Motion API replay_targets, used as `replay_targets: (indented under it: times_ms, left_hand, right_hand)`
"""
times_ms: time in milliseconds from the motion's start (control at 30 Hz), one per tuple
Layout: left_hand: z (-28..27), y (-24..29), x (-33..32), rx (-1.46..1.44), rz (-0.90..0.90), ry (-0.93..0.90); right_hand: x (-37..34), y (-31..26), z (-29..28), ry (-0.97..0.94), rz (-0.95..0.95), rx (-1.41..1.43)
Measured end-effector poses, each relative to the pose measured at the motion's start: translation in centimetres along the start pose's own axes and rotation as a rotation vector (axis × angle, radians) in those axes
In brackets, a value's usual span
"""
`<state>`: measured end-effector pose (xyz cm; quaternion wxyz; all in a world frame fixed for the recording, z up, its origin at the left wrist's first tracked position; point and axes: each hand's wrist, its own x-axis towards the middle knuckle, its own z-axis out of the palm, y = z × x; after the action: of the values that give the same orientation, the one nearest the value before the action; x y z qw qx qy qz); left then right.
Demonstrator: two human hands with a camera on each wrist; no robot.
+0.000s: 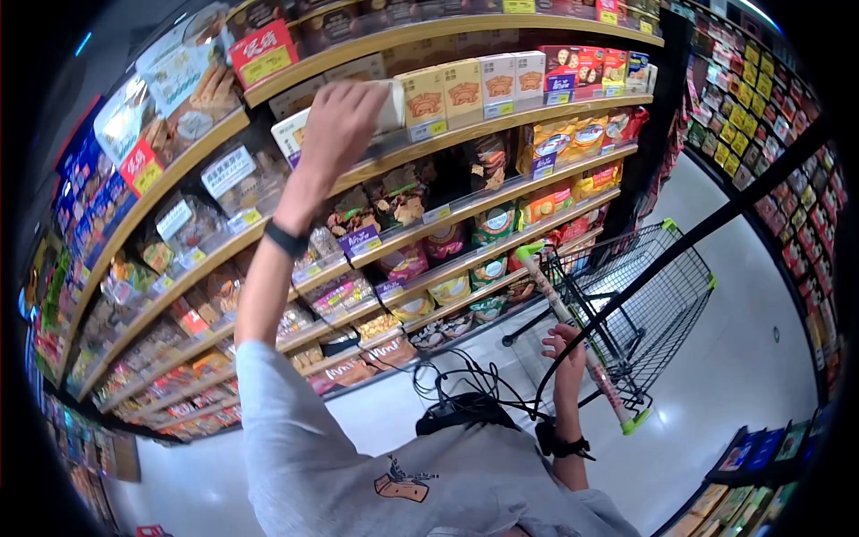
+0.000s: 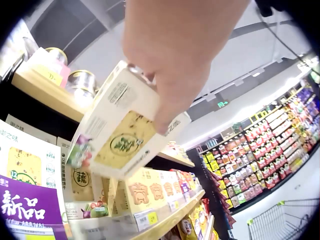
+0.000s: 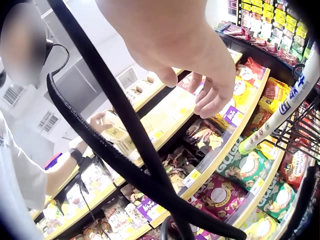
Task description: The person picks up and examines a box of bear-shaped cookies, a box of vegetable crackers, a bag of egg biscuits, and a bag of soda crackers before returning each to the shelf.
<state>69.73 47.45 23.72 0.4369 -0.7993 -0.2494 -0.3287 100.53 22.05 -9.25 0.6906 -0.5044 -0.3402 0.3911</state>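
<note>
Now — L hand (image 1: 338, 130) gripping box (image 2: 125, 137), nr shelf edge (image 1: 501, 123), open aisle floor (image 1: 761, 304)

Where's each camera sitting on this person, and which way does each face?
Head: worn on the head, facing forward and down at snack shelves; left hand, right hand, arms and gray shirt show.
Left wrist: faces past the left hand at the cracker box it holds.
Right wrist: faces past the right hand at shelves; the left arm shows beyond.
Shared: head and left wrist views both show the left hand and shopping cart.

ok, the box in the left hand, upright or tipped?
Tipped: the box in the left hand slants against the upright cartons on the shelf below.
</note>
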Motion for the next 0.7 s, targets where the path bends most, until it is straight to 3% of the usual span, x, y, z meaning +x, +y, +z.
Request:
replay_targets:
  times_ms: [67, 133, 333, 467, 600, 667, 700]
  left_hand:
    - [-3.0, 3.1, -2.3, -0.021, 0.068, 0.020]
    - [-3.0, 5.1, -4.7, 0.071, 0.249, 0.230]
    - [-7.2, 10.4, -5.8, -0.066, 0.385, 0.300]
    - [-8.0, 12.7, -6.4, -0.245, 0.429, 0.219]
    - [-9.7, 12.9, -5.2, -0.454, 0.476, 0.079]
    - [-10.1, 12.7, -4.9, -0.485, 0.500, 0.041]
    - [-10.1, 12.8, -4.6, -0.528, 0.520, 0.021]
  right_hand:
    - [0.3, 0.9, -0.2, -0.012, 0.015, 0.000]
    - [0.8, 1.3, 0.4, -0.055, 0.001, -0.024]
    - [2.6, -1.8, 4.4, -0.168, -0.046, 0.021]
    - [3.5, -5.7, 7.2, -0.400, -0.089, 0.199]
    - [5.5, -7.4, 8.3, -0.389, -0.090, 0.327]
    - [5.2, -8.4, 8.8, -0.312, -0.034, 0.454]
    - [5.2, -8.8, 8.4, -0.461, 0.071, 0.453]
